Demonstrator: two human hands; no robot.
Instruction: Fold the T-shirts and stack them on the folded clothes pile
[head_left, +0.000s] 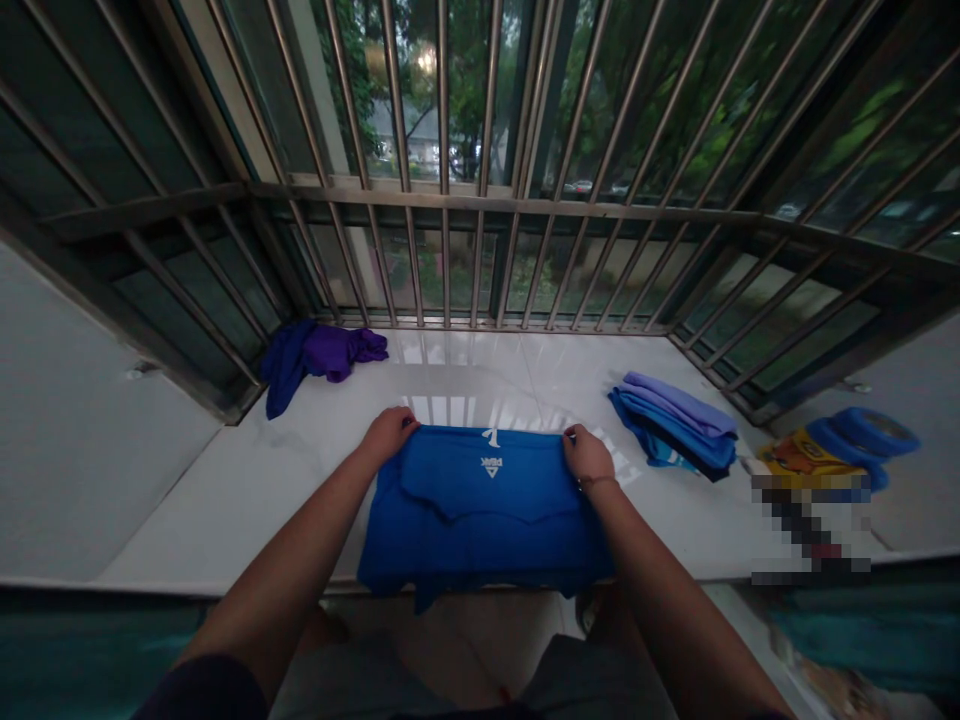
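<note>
A blue T-shirt [480, 545] with white lettering lies spread on the white tiled sill, its upper part doubled back over the rest. Its lower edge hangs over the sill's front. My left hand [390, 432] pinches the far left corner of the fold. At the far right corner, my right hand [589, 455] pinches the same edge, a thin band round its wrist. Between both hands the far edge runs nearly straight. The underside of the cloth is hidden.
A folded stack of blue and lilac clothes [675, 425] sits to the right. Crumpled purple clothing [330, 355] lies at the back left. A yellow container with a blue lid [832, 450] stands far right. Metal window bars [480, 205] enclose the sill [247, 490].
</note>
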